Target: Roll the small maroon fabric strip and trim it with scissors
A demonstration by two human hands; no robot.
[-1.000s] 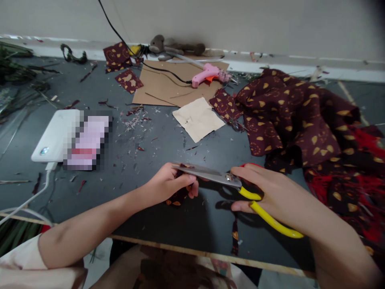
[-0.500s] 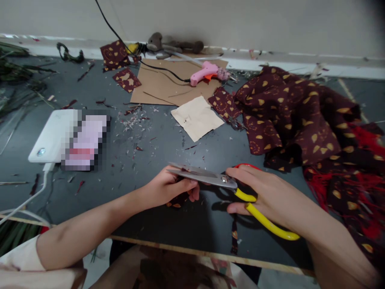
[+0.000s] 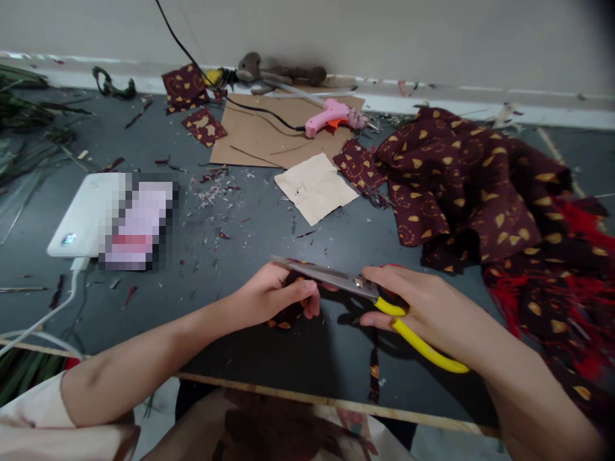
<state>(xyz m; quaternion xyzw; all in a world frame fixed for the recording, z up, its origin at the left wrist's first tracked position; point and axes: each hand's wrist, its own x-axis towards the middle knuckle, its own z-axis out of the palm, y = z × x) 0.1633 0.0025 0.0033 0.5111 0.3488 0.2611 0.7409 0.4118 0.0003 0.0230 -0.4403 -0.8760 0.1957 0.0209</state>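
My right hand [image 3: 423, 307] grips yellow-and-red handled scissors [image 3: 336, 280], with the steel blades pointing left over my left hand. My left hand [image 3: 273, 298] pinches a small dark red fabric scrap [image 3: 287, 315] patterned with yellow marks; most of the scrap is hidden under the fingers. The blades lie across the top of the scrap, nearly closed. A thin cut strip of the same fabric [image 3: 374, 368] lies on the dark tabletop [image 3: 269, 237] just below the scissors.
A large heap of dark red patterned cloth [image 3: 480, 186] fills the right side. A pink glue gun [image 3: 331, 116] rests on brown cardboard [image 3: 269, 137], beside a beige paper piece [image 3: 314, 187]. A white device [image 3: 84, 218] with a cable lies left. The table's wooden front edge [image 3: 312, 402] runs below my arms.
The scissors' yellow handle has closed in slightly and both hands shifted a little; the blades stay over the scrap. The view has drifted slightly.
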